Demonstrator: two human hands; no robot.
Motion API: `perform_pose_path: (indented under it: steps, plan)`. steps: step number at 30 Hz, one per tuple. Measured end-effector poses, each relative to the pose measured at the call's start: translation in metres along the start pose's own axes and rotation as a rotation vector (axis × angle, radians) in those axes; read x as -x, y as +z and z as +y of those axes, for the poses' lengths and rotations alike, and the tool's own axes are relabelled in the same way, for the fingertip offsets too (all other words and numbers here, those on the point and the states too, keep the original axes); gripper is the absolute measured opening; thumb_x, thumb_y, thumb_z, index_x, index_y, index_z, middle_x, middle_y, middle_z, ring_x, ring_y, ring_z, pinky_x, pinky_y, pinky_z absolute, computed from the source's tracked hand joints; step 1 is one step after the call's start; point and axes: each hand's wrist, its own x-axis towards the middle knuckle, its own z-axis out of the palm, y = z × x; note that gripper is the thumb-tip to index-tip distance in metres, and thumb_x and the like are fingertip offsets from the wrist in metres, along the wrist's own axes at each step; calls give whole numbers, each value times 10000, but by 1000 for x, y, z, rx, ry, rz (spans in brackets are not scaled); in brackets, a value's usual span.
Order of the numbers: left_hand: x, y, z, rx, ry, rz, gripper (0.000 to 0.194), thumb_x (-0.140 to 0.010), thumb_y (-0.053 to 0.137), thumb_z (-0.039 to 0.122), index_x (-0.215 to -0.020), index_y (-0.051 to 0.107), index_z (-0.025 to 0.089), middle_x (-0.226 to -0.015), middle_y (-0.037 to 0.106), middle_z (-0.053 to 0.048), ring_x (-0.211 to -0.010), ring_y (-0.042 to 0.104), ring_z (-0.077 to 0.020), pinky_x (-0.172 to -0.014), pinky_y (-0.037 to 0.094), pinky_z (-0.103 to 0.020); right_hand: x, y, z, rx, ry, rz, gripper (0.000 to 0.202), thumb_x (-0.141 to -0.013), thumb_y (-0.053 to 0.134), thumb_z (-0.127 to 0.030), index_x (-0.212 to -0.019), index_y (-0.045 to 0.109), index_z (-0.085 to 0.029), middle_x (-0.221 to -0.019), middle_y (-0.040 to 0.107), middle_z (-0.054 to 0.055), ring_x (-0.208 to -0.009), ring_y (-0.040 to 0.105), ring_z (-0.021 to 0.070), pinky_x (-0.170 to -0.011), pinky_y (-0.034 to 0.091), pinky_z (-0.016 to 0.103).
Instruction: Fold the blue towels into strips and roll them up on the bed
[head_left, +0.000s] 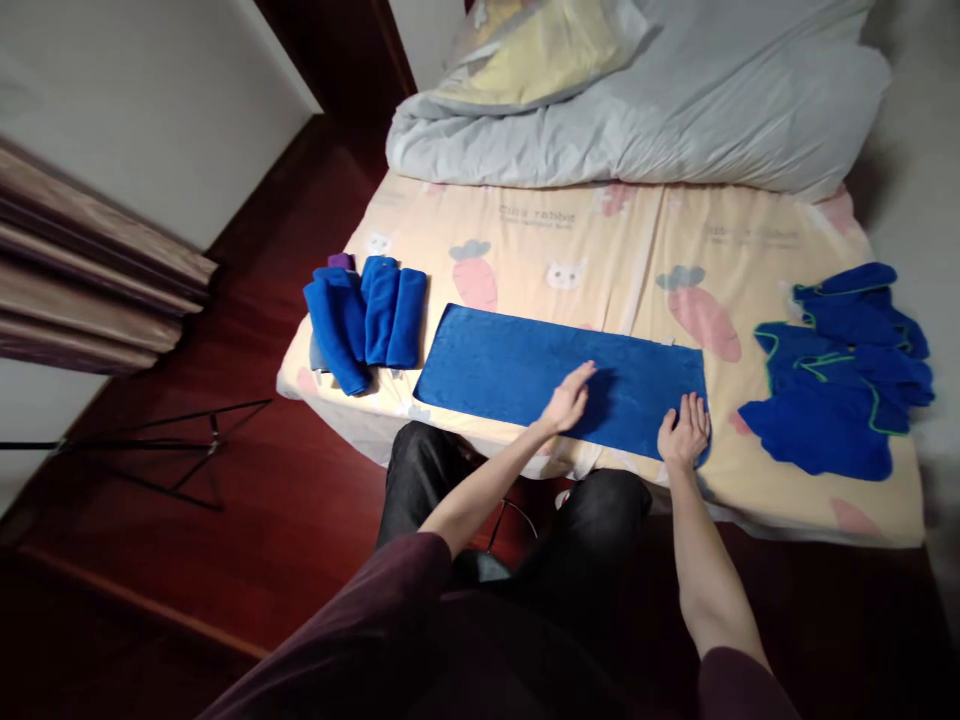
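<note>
A blue towel [510, 365] lies flat as a long strip along the near edge of the bed. My left hand [568, 400] is over its middle, fingers stretched out and pointing right, holding nothing; a shadow falls on the cloth beside it. At the towel's right end, my right hand [685, 430] lies flat with the fingers extended, touching the cloth near its corner. Several rolled blue towels [382, 315] sit close together just left of the strip. To the right is a loose heap of crumpled blue towels [847, 380], some with green edging.
The bed [600, 260] has a peach sheet printed with carrots and cats. A grey quilt [720, 110] is bunched at its far side. Black tripod legs [214, 440] stand on the dark red floor at left, near a curtain [90, 270].
</note>
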Motion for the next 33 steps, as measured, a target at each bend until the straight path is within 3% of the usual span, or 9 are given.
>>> perform_pose_path:
  steps: [2,5,11,15,23,28,33]
  plan:
    - [-7,21,-3,47,19,-45,542,-1090,272,329,-1583,456,199,-1675,413,-136,-1582,355,-219,-1332,305,-486,0,1,2,-10,-13,20,573,-1004,384,-329,-1459,618,-71,-1525,579,238,-1484,502,336,-1234,381,590]
    - [-3,13,-26,61,-2,-42,526,-1087,298,350,-1548,503,201,-1635,469,-154,-1557,404,-230,-1318,326,-511,-1,3,4,-16,-26,32,565,-1000,390,-329,-1450,632,-88,-1518,586,236,-1467,521,350,-1219,395,603]
    - [21,-71,-71,-40,-73,86,529,-1096,291,389,-1461,589,147,-1567,543,-192,-1493,498,-241,-1293,358,-495,-1,3,3,-23,-28,43,571,-997,387,-348,-1428,646,-78,-1499,600,241,-1454,533,359,-1210,403,600]
    - [36,-127,-86,-121,-125,159,507,-1092,339,420,-1415,627,156,-1539,574,-184,-1469,526,-244,-1285,367,-483,-2,0,-1,-23,-20,39,565,-995,380,-352,-1407,661,-88,-1484,614,237,-1443,544,358,-1200,415,601]
    - [77,-228,-106,-339,-254,324,422,-1055,380,292,-1319,679,155,-1489,626,-155,-1423,572,-231,-1266,408,-456,-1,2,2,-28,-20,44,565,-1001,389,-341,-1422,651,-70,-1499,605,234,-1463,528,353,-1224,402,585]
    - [96,-267,-111,-422,-350,380,416,-1043,380,270,-1315,662,128,-1498,614,-170,-1421,573,-227,-1264,408,-473,0,3,5,-37,-15,38,563,-1008,397,-347,-1417,650,-54,-1499,604,241,-1473,518,347,-1238,386,579]
    - [100,-277,-111,-515,-387,348,485,-1046,276,250,-1327,636,88,-1515,601,-163,-1433,546,-139,-1261,403,-360,-1,1,3,-48,-10,22,558,-1001,403,-333,-1422,644,-57,-1514,591,239,-1476,511,349,-1238,378,588]
